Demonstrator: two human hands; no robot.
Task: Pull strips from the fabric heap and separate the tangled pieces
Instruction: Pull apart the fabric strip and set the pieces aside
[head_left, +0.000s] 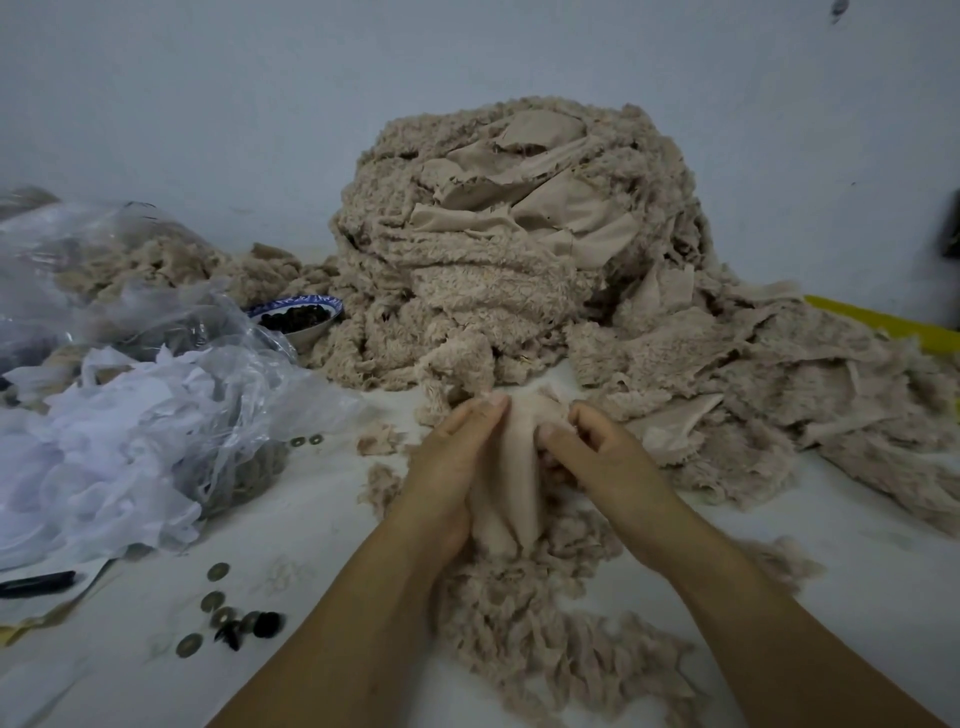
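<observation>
Here, nearest you, the shaggy beige fleece strip (519, 623) trails over the white table (322, 519) towards your body, likely so its freed length stays clear of the tangle. Your two hands hold this one strip smooth side up: your left hand (457, 462) pinches its left edge and your right hand (587, 452) curls round the right, probably to spread it. Two fluffy scraps (379, 441) lie just left. Beyond rises the one big beige fabric heap (509, 249), with one blue-patterned bowl (298, 317) at its left foot.
</observation>
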